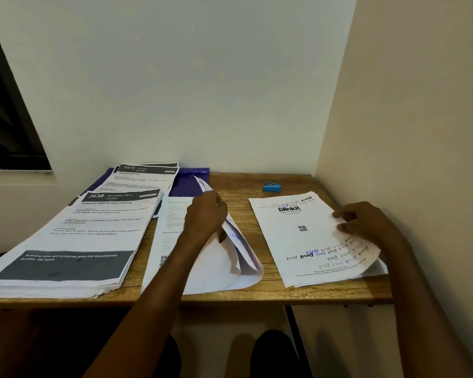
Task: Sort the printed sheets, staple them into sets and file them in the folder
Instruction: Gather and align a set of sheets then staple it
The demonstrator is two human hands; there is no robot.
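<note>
— Two hands busy? Where?
— Left hand (206,214) pinches curled sheets (231,257) at worktop (257,294) centre; right hand (363,223) grips the blinkit stack (298,241) at three o'clock; folder (187,184) at twelve.

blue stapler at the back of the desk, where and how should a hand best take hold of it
Grip the blue stapler across its two long sides, coming down from above. It lies flat and alone on the bare wooden desk beyond the blinkit sheets, its long axis roughly left to right, so thumb and fingers can close front and back. The right hand is probably nearer.
</note>
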